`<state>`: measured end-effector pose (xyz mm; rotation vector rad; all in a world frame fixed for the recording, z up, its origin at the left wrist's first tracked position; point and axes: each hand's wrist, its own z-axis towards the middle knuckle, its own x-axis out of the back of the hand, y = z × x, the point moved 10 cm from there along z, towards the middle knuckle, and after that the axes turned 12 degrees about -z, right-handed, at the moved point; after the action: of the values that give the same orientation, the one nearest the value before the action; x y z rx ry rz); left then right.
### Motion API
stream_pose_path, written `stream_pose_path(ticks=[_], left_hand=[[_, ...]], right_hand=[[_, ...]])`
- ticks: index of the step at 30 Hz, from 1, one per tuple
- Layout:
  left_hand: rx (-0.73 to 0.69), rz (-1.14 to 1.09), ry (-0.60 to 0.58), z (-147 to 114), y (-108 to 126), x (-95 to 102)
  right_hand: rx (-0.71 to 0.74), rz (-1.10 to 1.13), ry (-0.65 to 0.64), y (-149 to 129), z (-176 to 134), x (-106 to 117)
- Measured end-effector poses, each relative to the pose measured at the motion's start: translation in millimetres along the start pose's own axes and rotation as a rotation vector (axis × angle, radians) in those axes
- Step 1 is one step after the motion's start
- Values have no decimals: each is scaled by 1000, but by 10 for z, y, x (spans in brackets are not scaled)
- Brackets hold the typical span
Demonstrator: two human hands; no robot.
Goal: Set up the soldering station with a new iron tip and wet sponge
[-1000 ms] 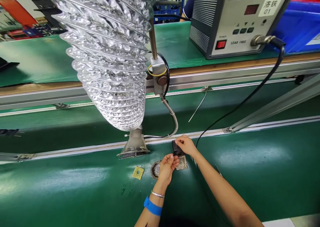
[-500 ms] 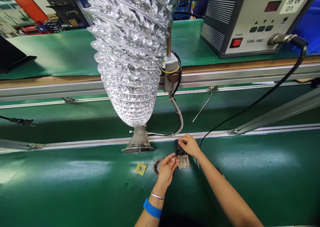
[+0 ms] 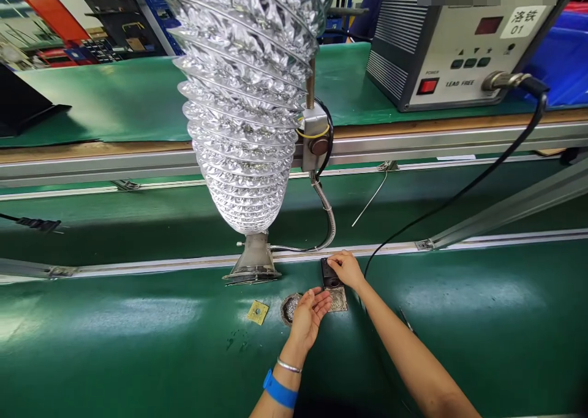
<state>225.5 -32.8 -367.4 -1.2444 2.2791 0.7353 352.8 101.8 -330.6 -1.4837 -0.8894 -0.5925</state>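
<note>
My left hand (image 3: 309, 317) is palm up with its fingers stretched out, between a round tin (image 3: 290, 308) of silvery wire shavings and a square, dirty tray (image 3: 339, 299). It holds nothing that shows. My right hand (image 3: 348, 269) is pinched at the top of a small black block (image 3: 329, 276), which looks like part of a soldering iron stand with a round hole near its front. Whatever lies between those fingertips is hidden or too small to make out. A yellow sponge (image 3: 258, 312) with a hole in its middle lies left of the tin.
A ribbed foil duct (image 3: 243, 136) hangs down to a metal hood (image 3: 254, 262) left of my hands. On the upper shelf sits a soldering station (image 3: 452, 56); its black cable (image 3: 441, 206) runs down beside my right hand. Thin tweezers-like metal (image 3: 407, 320) lie behind my right forearm.
My left hand's fingers have straightened and spread from a looser curl. My right hand stays at the black block, with its fingers drawn closer together. The view has shifted slightly.
</note>
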Motion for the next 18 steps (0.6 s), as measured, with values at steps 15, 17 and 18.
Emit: stream_pose_path(ticks=[15,17,18], left_hand=[[60,-329,-176,-61,152,-228],[52,-303,-189,-66,128,-233],[48,-280,-198,-72,104,-236]], right_hand=[[194,-133,22,-414,-302,122],[257,-65,-16,-561,-503,89],[292,-28,-51,-630,-611,45]])
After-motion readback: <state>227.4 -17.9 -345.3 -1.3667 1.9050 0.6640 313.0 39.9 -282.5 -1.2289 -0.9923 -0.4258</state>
